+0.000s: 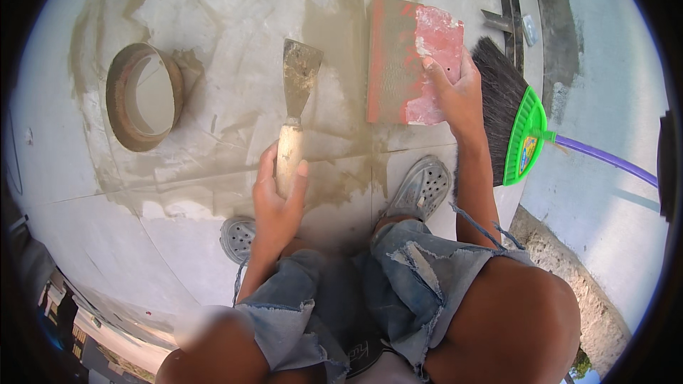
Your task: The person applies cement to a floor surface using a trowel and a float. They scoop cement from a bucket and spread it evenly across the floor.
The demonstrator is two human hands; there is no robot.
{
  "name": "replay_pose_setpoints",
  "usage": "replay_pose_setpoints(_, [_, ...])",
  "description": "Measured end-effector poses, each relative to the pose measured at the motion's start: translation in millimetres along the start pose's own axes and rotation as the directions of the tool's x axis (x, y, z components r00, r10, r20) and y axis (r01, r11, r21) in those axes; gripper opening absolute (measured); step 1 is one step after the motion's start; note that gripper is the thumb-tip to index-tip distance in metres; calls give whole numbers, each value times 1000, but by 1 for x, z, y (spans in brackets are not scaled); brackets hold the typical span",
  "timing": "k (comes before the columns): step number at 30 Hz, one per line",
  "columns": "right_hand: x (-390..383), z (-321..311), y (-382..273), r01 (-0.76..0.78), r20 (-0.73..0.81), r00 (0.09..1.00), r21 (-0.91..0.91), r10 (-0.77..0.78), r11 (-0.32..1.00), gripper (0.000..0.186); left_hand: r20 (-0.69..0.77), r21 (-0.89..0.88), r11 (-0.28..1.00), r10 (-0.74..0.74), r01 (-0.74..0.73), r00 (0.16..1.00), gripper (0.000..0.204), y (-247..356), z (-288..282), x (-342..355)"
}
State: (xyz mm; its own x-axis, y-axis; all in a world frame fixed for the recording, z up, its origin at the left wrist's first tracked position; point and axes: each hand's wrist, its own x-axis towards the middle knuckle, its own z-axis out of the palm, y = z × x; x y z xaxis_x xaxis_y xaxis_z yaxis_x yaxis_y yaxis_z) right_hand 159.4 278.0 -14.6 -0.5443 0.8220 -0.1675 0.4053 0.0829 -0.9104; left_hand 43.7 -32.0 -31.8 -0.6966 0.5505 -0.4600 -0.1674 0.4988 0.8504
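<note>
A pale tiled floor [92, 213] smeared with grey mortar is seen. A round metal ring [142, 96] is set on it toward the left. A red trowel board [409, 60] is laid flat near the middle, and a broom [523, 128] with black bristles, green head and purple handle is laid just beside it on the right.

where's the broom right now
In the head view the broom lies on the floor at the right, its dark bristles just behind the right hand, which presses a red trowel.
</note>
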Motion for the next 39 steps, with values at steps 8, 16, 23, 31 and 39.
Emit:
replay_pose_setpoints(8, [-21, 98, -22, -4, 187, 982, -104, 23, 995, 46, -32, -131, 988, -83, 78, 996, 47, 26, 0, 5])
replay_pose_setpoints(16, [-8, 43, -9, 24, 71, 997, -53, -20, 998, 44, -38, -78, 995, -65, 62, 997, 51, 2, -3, -7])
replay_pose_setpoints(23, [-20, -26, -8, -18, -122, 992, -72, 9, 997, 43, -60, 37, 996, 88, -86, 994, 55, -16, -7, -4])
replay_pose_setpoints(31, [-43, 42, -6, 2, 74, 997, -47, 1, 999, 44, -44, -91, 993, -77, 73, 996, 50, 6, -4, -3])
replay_pose_setpoints(39, [-32, 10, 0, -69, 40, 996, -121, 74, 990, 43, -57, -77, 994, -78, 73, 995, 50, 6, -6, -7])
